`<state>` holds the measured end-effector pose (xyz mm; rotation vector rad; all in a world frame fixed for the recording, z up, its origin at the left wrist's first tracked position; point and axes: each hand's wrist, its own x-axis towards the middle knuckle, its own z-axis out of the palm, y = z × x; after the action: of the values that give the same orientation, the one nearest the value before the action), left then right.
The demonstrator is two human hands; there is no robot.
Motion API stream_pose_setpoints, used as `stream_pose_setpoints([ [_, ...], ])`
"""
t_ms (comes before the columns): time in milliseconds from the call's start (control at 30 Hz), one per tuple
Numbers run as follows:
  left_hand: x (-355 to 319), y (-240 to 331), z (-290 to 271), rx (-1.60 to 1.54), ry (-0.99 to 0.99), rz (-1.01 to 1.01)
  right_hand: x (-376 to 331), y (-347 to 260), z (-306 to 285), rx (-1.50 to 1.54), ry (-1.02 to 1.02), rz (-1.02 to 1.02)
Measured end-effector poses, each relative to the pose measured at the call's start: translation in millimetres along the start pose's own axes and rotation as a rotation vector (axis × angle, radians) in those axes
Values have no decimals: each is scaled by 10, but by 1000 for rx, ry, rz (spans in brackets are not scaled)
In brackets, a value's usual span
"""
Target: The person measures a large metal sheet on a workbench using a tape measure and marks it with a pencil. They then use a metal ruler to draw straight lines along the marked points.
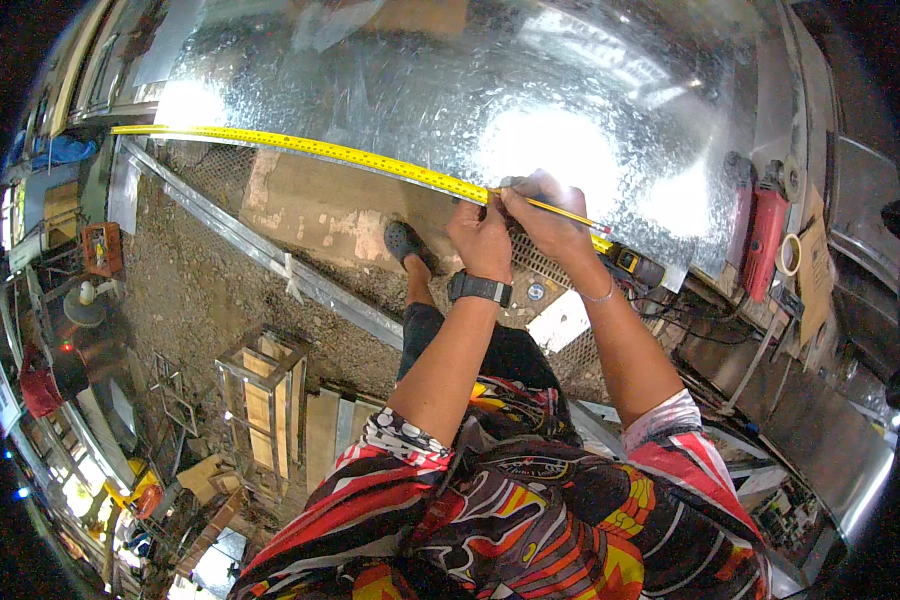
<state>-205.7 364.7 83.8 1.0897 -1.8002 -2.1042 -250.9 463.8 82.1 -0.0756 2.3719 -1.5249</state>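
Observation:
A shiny galvanized metal sheet (410, 90) lies across the top of the view. Along its near edge stretches the yellow blade of a tape measure (340, 155), and the black and yellow case rests at the right end. My left hand (480, 240) is closed on the blade at the sheet's edge, with a dark watch on that wrist. Just to its right, my right hand (555, 222) is closed around a yellow pencil (570, 214). The pencil's tip end is by the blade beside my left fingers. A thin bracelet circles my right wrist.
A red angle grinder (763, 240) and a roll of tape (790, 254) lie at the right. A long metal channel (260, 242) slants below the sheet on the left. On the gravelly floor stand a metal frame (262, 365) and an orange crate (101, 248).

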Motion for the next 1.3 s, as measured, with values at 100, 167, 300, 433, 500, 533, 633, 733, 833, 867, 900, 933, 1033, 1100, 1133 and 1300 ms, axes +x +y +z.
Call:
stream_pose_setpoints([
  [100,12,-33,-6,16,-5,22,-1,34,16,-16,19,-29],
  [167,14,-34,-4,27,-10,24,-8,44,34,-37,48,-58],
  [300,40,-119,11,10,46,121,-17,-68,16,-2,20,-7],
  [433,43,-106,20,30,62,136,-12,-91,-15,-14,2,-32],
  [500,0,19,31,48,36,32,-12,-67,-22,-19,8,-39],
  [533,-8,50,26,45,26,4,-20,-90,-15,-5,11,-23],
  [633,-3,36,9,19,5,-2,-25,-106,-3,20,14,4],
  [733,6,13,11,-3,10,5,-18,-94,-11,-22,3,-13],
  [833,-3,36,5,37,1,3,-25,-154,-34,-42,-5,16],
  [867,-1,26,4,33,-3,13,-28,-183,-40,-40,-8,36],
  [900,4,5,1,28,-7,22,-27,-141,-38,-24,0,36],
  [933,10,-29,-7,24,-10,32,-26,-103,-33,-8,8,35],
  [1033,47,-137,8,38,51,149,-21,-69,-30,22,-9,38],
  [1100,47,-149,10,57,63,175,-17,-105,-32,26,-20,62],
  [1133,42,-134,8,72,63,173,-16,-121,-31,24,-20,83],
  [1300,39,-121,3,74,77,162,-19,-197,-39,10,-20,100],
])
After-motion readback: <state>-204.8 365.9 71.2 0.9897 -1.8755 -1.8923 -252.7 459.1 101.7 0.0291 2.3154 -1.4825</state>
